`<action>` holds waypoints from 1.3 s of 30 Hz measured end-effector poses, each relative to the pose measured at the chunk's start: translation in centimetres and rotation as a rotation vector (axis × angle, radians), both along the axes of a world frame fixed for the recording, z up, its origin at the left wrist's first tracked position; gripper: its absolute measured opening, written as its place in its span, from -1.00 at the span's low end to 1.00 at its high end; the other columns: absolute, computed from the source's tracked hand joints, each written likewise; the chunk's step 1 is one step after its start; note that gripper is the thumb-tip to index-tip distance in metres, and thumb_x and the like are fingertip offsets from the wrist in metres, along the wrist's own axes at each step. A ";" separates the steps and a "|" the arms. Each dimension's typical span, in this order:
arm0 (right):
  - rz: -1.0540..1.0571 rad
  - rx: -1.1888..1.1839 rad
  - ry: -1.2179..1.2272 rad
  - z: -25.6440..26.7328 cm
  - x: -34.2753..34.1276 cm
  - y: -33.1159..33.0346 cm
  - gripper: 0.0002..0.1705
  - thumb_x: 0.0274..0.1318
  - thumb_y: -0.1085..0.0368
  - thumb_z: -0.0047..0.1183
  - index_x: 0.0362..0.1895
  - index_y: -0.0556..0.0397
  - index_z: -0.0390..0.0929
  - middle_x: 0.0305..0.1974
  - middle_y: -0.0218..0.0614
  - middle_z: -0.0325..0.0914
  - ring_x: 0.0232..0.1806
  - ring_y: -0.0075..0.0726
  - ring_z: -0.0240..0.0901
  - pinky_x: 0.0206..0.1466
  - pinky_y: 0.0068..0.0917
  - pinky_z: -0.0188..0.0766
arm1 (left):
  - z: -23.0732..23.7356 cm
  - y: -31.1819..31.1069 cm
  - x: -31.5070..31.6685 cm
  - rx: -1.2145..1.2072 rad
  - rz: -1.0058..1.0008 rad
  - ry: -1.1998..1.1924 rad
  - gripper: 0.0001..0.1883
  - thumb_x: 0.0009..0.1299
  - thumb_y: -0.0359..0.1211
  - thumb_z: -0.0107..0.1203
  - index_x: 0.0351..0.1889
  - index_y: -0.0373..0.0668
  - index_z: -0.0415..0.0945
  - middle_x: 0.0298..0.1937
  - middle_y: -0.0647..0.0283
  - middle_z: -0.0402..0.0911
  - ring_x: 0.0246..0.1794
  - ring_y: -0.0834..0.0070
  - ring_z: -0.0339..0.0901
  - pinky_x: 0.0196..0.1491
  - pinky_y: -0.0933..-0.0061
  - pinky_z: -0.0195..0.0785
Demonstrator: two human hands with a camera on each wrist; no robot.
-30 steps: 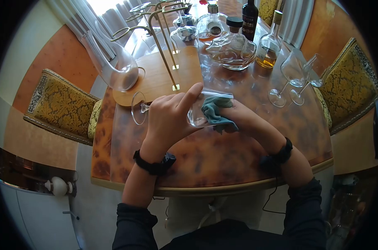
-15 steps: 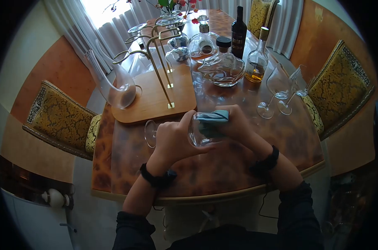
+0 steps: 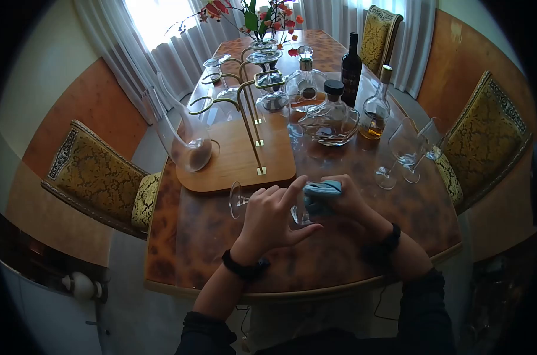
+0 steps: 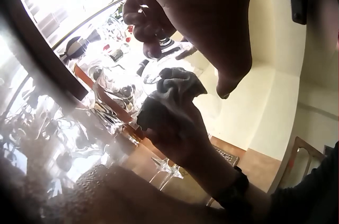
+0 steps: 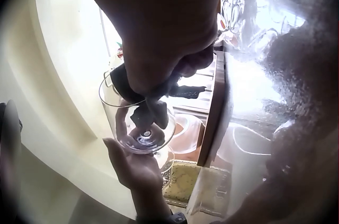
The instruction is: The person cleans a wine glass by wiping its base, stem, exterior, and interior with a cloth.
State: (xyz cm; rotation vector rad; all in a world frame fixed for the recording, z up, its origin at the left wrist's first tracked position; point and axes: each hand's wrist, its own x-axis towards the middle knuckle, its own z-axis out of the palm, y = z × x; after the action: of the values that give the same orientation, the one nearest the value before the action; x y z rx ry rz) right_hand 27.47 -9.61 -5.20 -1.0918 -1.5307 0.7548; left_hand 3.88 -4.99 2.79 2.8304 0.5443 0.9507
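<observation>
My left hand [image 3: 271, 216] holds a clear wine glass [image 3: 301, 216] on its side, fingers curled about the stem end of the bowl and the thumb stretched out. The glass's round foot [image 3: 236, 200] sticks out on the left. My right hand [image 3: 346, 199] grips a blue-green cloth [image 3: 323, 194] at the mouth of the bowl. Seen from the right wrist, part of the dark cloth [image 5: 142, 115] and some fingers sit inside the bowl, and the left palm [image 5: 139, 171] is beneath it. In the left wrist view the bunched cloth [image 4: 175, 94] covers the right fingers.
Beyond the hands stands a wooden base [image 3: 233, 177] with brass hooks [image 3: 248, 97], some bearing upside-down glasses. A tilted-neck decanter [image 3: 191, 151] rests on it. Several bottles [image 3: 330, 121] stand right of it, and two wine glasses [image 3: 406, 154] near the right edge.
The head view has tilted up, showing more of the flowers and far table. My right hand has turned at the glass's mouth with the cloth. My left thumb has spread outward.
</observation>
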 end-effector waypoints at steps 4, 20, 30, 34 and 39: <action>-0.071 0.064 -0.063 1.2 -0.3 -0.5 -0.79 0.07 0.33 0.33 -0.48 0.12 0.55 -0.58 -0.40 0.52 -0.47 -0.72 0.32 -0.41 -0.50 0.33 | -0.3 0.5 0.0 -0.128 -0.064 -0.007 -0.11 0.21 0.19 0.33 0.37 -0.18 0.37 -0.47 0.16 0.61 -0.45 0.16 0.62 -0.31 0.21 0.42; -0.189 0.422 -0.257 1.4 0.2 -0.8 -0.74 -0.05 0.30 0.42 -0.43 0.08 0.54 -0.53 -0.21 0.53 -0.52 -0.13 0.58 -0.46 -0.34 0.42 | 0.3 1.4 0.9 0.213 -0.007 -0.114 -0.25 0.24 0.29 0.20 -0.02 -0.26 0.59 -0.34 0.12 0.64 -0.23 0.16 0.57 0.30 0.08 0.27; -0.156 0.421 -0.245 1.8 -0.1 -0.8 -0.80 -0.01 0.33 0.39 -0.41 0.06 0.57 -0.50 -0.25 0.58 -0.52 -0.27 0.57 -0.42 -0.36 0.45 | -0.9 1.1 -0.1 -0.122 0.045 0.106 -0.26 0.03 0.39 0.34 -0.45 -0.18 0.52 -0.56 0.21 0.57 -0.53 0.23 0.59 -0.38 0.23 0.42; -0.051 -0.178 0.038 1.7 -1.4 -0.4 -0.84 0.22 0.25 0.27 -0.22 0.05 0.66 -0.43 -0.50 0.64 -0.43 -0.64 0.52 -0.36 -0.46 0.49 | -1.3 1.6 0.0 0.096 0.082 -0.065 -0.26 0.02 0.40 0.35 -0.55 -0.13 0.45 -0.60 0.23 0.53 -0.58 0.26 0.57 -0.44 0.27 0.39; 0.127 -0.749 0.595 5.3 -3.1 -2.8 -0.50 0.36 0.04 0.17 0.27 -0.02 0.50 -0.02 -0.39 0.67 -0.13 -0.63 0.58 -0.14 -0.60 0.55 | -1.4 2.1 0.0 0.208 0.146 -0.056 -0.30 0.10 0.38 0.31 -0.43 -0.11 0.47 -0.42 0.26 0.59 -0.26 0.26 0.63 -0.09 0.31 0.38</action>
State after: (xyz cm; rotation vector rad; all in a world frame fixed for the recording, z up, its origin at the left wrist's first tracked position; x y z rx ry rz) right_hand 24.42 -12.39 0.05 -1.1433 -0.8105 1.6527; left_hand 3.91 -2.88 1.41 2.9672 0.6909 1.1727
